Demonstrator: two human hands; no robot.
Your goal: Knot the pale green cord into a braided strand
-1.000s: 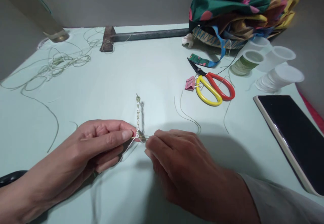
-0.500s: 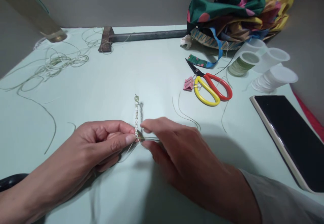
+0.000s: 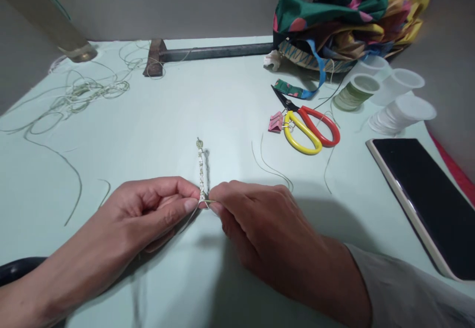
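A thin braided cord [image 3: 201,172] in white and green stands up between my hands, its looped tip pointing toward the back of the table. My left hand [image 3: 148,219] pinches the cord's lower end between thumb and index finger. Just to the right, my right hand [image 3: 260,224] has thumb and index finger pressed together on green threads [image 3: 210,201] that come out of the braid's lower end. Loose pale strands hang below the left fingertips.
Scissors [image 3: 302,130] with a pink clip [image 3: 275,121] lie right of centre. Thread spools [image 3: 356,92], a phone [image 3: 419,194] and a patterned cloth bag [image 3: 334,16] are at the right. A hammer [image 3: 154,58] and tangled thread [image 3: 85,90] lie at the back left.
My right thumb and index finger have come together on the green threads beside the braid. The braid leans slightly more to the left at its tip; my left hand has barely moved.
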